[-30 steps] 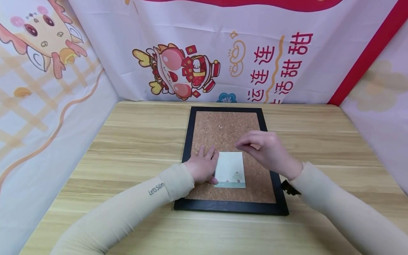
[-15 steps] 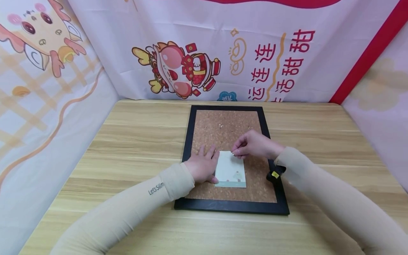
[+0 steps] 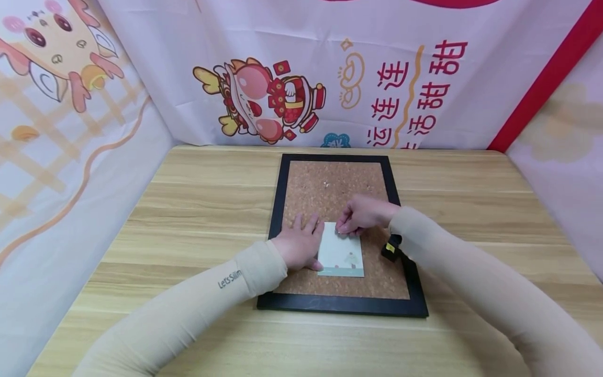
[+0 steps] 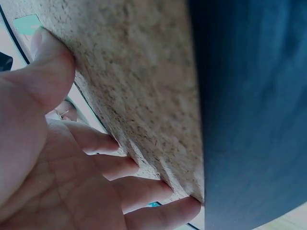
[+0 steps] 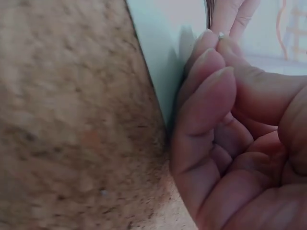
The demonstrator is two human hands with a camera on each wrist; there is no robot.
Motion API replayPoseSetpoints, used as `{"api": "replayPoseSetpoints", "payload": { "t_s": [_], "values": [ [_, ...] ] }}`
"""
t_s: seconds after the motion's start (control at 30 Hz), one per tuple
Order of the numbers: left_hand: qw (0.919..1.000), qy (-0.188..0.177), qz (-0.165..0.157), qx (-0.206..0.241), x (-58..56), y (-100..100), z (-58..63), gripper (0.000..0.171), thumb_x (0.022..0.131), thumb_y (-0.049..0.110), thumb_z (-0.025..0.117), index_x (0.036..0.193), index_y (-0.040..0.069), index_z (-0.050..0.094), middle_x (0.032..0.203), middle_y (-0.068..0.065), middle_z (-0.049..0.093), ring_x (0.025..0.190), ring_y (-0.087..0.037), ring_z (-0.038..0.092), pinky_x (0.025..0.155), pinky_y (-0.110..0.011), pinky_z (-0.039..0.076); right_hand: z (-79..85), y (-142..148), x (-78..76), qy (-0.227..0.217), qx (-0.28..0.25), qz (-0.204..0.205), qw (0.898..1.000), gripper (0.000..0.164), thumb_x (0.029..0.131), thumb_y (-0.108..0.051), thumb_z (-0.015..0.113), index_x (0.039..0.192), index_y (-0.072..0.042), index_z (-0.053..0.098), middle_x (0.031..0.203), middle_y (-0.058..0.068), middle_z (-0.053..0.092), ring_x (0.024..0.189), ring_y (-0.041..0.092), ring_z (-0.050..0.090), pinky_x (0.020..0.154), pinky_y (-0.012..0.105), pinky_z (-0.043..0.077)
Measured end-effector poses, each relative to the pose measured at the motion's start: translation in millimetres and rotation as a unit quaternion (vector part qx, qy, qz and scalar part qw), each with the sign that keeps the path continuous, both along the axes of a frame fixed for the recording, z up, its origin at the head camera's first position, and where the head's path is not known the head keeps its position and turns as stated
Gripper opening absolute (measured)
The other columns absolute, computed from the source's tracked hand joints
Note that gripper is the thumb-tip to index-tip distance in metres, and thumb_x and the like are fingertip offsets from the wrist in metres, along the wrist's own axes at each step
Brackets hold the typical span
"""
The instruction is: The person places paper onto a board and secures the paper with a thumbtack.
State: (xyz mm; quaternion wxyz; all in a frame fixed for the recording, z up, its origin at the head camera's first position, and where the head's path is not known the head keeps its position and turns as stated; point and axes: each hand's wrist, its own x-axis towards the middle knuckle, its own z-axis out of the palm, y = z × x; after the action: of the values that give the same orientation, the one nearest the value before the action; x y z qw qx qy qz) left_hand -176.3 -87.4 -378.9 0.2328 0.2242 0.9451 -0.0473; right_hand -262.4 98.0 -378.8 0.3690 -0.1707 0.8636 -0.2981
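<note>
A pale note card [image 3: 340, 256] with a green strip along its near edge lies on a black-framed corkboard [image 3: 301, 201]. My left hand [image 3: 300, 245] rests on the cork with fingers spread, its thumb on the card's lower left corner. In the left wrist view, the left fingertips [image 4: 158, 188] touch the cork. At the card's top edge, my right hand [image 3: 363, 213] pinches a small pushpin [image 5: 221, 35] between thumb and forefinger. Only a tiny pale bit of it shows in the right wrist view; the fingers hide the rest.
Small clear pins [image 3: 326, 184] stick in the cork near the board's far end. The board lies on a wood-grain table [image 3: 212, 209]. Behind it hangs a printed cloth [image 3: 165, 68], with more cloth on both sides.
My right hand has come down and left from above the cork to the card's top edge, with the pushpin at its fingertips. The left hand stays in place.
</note>
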Motion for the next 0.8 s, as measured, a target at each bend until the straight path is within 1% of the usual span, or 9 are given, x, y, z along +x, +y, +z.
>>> {"api": "replayPoseSetpoints", "payload": {
  "t_s": [0.13,0.23,0.37,0.5,0.63,0.8],
  "values": [
    [1.0000,0.001,-0.005,-0.008,-0.6,0.7,1.4,0.096,0.080,0.055,0.058,0.148,0.008,0.010,0.153,-0.012,0.002,0.135,-0.041,0.004,0.102,-0.057,0.020,2.9,-5.2,-3.5,-0.015,0.024,0.006,1.000,0.007,0.083,-0.017,0.068,0.088,-0.013,0.071,0.084,0.005,0.067,0.074,0.021,0.059,0.069,0.032,0.048],
    [1.0000,0.002,-0.005,-0.007,-1.5,1.0,1.7,0.095,0.080,0.055,0.059,0.148,0.008,0.010,0.153,-0.012,0.003,0.135,-0.041,0.004,0.101,-0.057,0.020,5.4,-9.3,-4.6,-0.015,0.044,0.008,0.999,0.007,0.082,-0.018,0.069,0.087,-0.013,0.071,0.084,0.005,0.067,0.074,0.021,0.059,0.069,0.031,0.047],
    [1.0000,0.001,-0.003,-0.006,-2.3,1.4,2.0,0.095,0.080,0.054,0.059,0.148,0.008,0.011,0.153,-0.012,0.004,0.135,-0.042,0.004,0.101,-0.058,0.021,7.9,-13.9,-4.6,-0.018,0.065,0.000,0.998,0.007,0.082,-0.017,0.069,0.087,-0.013,0.071,0.083,0.005,0.068,0.074,0.021,0.060,0.067,0.030,0.047],
    [0.9999,0.001,-0.004,-0.010,-2.6,2.1,3.1,0.096,0.079,0.055,0.059,0.148,0.008,0.011,0.153,-0.012,0.003,0.135,-0.042,0.004,0.100,-0.059,0.020,9.1,-16.8,-3.3,-0.026,0.074,-0.014,0.997,0.007,0.082,-0.016,0.069,0.087,-0.011,0.070,0.083,0.006,0.068,0.074,0.021,0.062,0.068,0.030,0.049],
    [0.9999,0.003,-0.004,-0.013,-2.1,2.0,3.3,0.096,0.079,0.055,0.059,0.148,0.008,0.011,0.153,-0.012,0.003,0.135,-0.042,0.004,0.100,-0.060,0.020,9.7,-20.1,-1.2,-0.014,0.084,-0.016,0.996,0.006,0.083,-0.016,0.068,0.086,-0.011,0.069,0.083,0.005,0.068,0.073,0.020,0.062,0.067,0.030,0.050],
    [1.0000,0.001,-0.003,-0.009,-1.7,1.4,-0.3,0.096,0.079,0.054,0.060,0.148,0.008,0.012,0.153,-0.013,0.004,0.135,-0.042,0.004,0.100,-0.058,0.021,8.9,-24.9,1.5,-0.001,0.103,-0.016,0.995,0.005,0.084,-0.016,0.067,0.085,-0.011,0.068,0.083,0.005,0.067,0.072,0.019,0.063,0.065,0.029,0.050]
  ]
}}
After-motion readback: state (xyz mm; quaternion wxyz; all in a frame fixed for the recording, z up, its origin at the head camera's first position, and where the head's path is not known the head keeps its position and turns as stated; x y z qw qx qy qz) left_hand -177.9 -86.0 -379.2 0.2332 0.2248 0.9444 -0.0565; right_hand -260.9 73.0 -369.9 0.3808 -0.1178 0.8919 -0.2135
